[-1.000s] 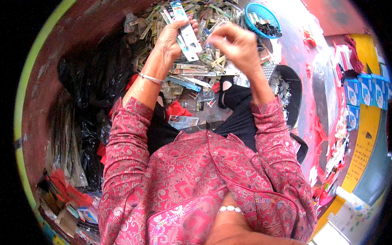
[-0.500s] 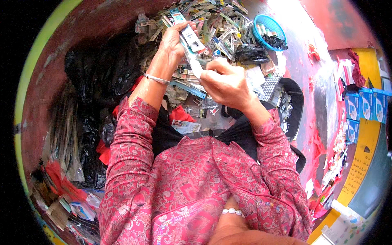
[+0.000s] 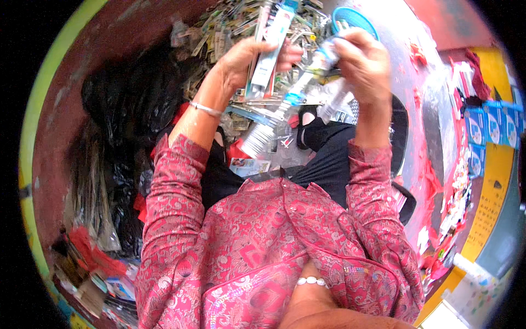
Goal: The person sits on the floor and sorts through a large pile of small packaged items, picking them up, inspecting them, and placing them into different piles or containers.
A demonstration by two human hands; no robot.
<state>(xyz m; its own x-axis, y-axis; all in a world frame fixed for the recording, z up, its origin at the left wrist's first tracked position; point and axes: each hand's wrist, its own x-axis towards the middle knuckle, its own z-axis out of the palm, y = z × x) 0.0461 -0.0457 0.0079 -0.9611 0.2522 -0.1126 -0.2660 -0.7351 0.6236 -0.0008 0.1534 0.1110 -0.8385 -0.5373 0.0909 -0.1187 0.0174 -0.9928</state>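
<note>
My left hand [image 3: 246,61] is closed around narrow, flat blue-and-white card packs [image 3: 272,50], held upright over the heap. On the right, my right hand [image 3: 364,64] is raised, its fingers pinching the upper end of a long, clear-and-white plastic wrapper [image 3: 298,90]. Blue patches show along this wrapper, which slants down to the left toward my lap; motion smears it, so its contents cannot be made out. Behind both hands spreads a large heap of slim packets [image 3: 219,34], some in clear plastic.
A blue plastic basket [image 3: 366,23] stands at the far right of the heap. Black plastic bags [image 3: 134,82] lie at the left. A black container [image 3: 399,140] sits by my right knee. Blue-and-white boxes [image 3: 485,125] line the right side, near red scraps on the floor.
My right hand has risen away to the right with the long wrapper, which was between both hands before. My left hand has shifted slightly right, keeping the card packs.
</note>
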